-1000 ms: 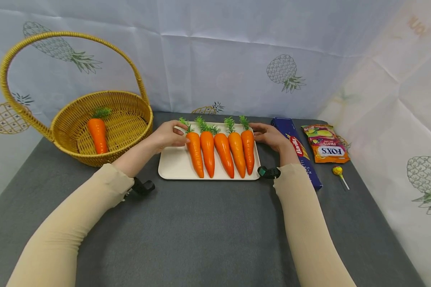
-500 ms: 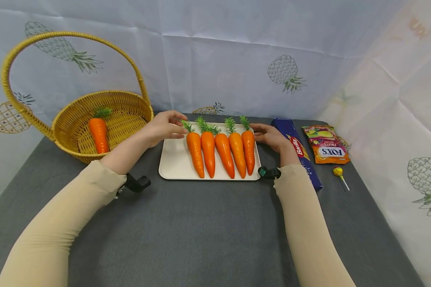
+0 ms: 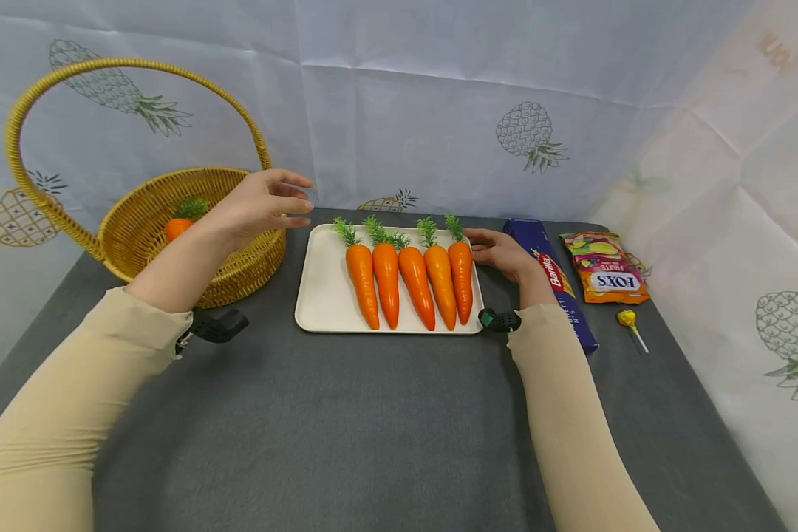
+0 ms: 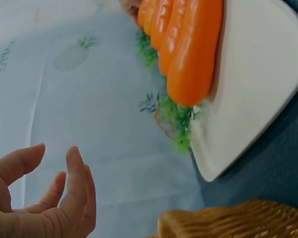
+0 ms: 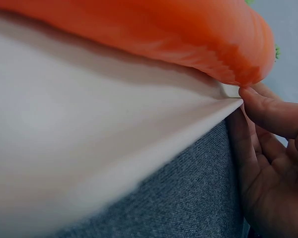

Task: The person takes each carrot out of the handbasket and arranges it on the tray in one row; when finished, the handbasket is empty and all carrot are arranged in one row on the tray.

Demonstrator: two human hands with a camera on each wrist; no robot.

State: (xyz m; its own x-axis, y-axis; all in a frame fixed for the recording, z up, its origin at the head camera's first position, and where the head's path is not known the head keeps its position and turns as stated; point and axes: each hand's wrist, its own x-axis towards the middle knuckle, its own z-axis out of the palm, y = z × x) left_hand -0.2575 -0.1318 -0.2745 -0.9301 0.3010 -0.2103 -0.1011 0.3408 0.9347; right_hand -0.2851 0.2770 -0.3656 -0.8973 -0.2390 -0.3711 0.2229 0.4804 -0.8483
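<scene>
Several orange carrots (image 3: 389, 284) with green tops lie side by side on a cream rectangular tray (image 3: 322, 295). At the tray's far right corner my right hand (image 3: 502, 253) holds the rim; in the right wrist view its thumb (image 5: 270, 113) is on the edge and the other fingers are below and outside it. My left hand (image 3: 259, 207) is raised over the right side of a wicker basket (image 3: 256, 270), fingers apart and loosely bent, holding nothing. Inside the basket lies another carrot (image 3: 176, 227), mostly hidden behind my left forearm.
The basket's tall handle (image 3: 140, 65) arches above my left arm. Right of my right hand lie a blue Barilla box (image 3: 552, 281), a Fox's candy bag (image 3: 605, 267) and a yellow lollipop (image 3: 628, 319). A patterned cloth (image 3: 412, 133) hangs behind the grey table (image 3: 372, 428).
My left hand has risen off the leftmost carrot's top and moved left to above the basket, covering part of the carrot inside. The right hand and tray have stayed put.
</scene>
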